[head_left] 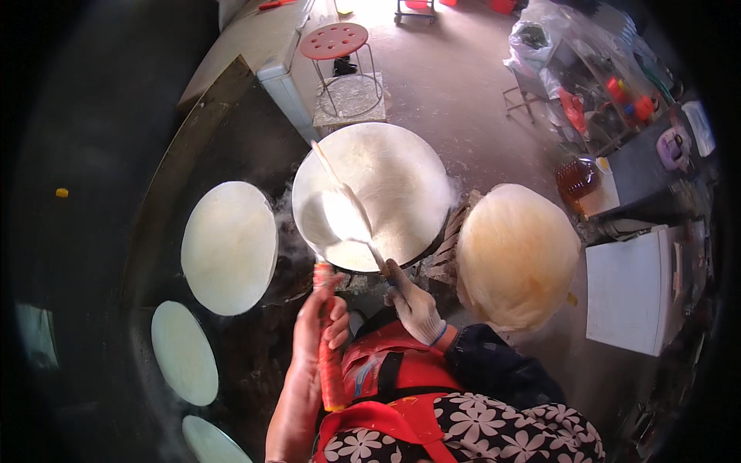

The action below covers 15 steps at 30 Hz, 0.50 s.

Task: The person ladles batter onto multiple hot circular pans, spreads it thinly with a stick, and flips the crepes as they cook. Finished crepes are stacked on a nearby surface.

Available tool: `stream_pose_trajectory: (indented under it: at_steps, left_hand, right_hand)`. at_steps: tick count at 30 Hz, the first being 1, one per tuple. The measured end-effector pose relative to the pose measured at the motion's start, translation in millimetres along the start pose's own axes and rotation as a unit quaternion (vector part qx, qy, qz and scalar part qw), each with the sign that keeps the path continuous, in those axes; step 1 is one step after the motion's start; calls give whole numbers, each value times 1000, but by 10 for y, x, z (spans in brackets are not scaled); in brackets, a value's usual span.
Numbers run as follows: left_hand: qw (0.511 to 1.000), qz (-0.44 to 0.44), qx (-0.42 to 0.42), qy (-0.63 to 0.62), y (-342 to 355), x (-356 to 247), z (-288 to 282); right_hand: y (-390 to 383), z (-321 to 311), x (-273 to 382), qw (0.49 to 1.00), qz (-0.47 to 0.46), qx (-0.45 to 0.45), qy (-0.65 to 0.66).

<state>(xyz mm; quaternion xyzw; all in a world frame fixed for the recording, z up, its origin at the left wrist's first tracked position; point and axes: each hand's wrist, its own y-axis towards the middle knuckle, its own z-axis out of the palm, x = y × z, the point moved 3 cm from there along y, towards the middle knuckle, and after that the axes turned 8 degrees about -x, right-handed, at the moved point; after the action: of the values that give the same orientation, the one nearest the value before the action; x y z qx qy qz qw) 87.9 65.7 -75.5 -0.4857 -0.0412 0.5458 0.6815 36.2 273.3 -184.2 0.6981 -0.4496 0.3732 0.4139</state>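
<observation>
My bare left hand (319, 328) is closed around a red-wrapped handle (329, 374), held nearly upright at the near edge of a round griddle (309, 251). The handle's far end meets a bright, glaring patch, so its head cannot be made out. In a pale glove, my right hand (417, 307) grips a long, thin spatula (356, 210) by its dark end. The spatula slants up and left over the griddle, its tip near the far left rim. A pale, thin round sheet of batter (401, 185) covers the griddle, and steam drifts off its sides.
A pile of thin browned flatbreads (519, 258) stands at the right. Several pale rounds, one a large disc (229, 248), line the left. Beyond are a red stool (334, 41), a jug of brown liquid (577, 179) and a white box (627, 289).
</observation>
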Motion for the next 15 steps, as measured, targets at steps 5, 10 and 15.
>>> stream_pose_trajectory:
  at_steps: [5,10,15]
  left_hand:
    - [981,-45,21,-190,20,-121,-193]
    - [850,-147,214,-458,-503,-82,-19]
    - [824,-153,228,-495,-779,75,-228]
  right_hand:
    - [467,-445,517,930,-189,62,-310]
    - [789,-581,106,926,-101,-52,-359]
    - [397,-359,-437,880,-33,98,-463]
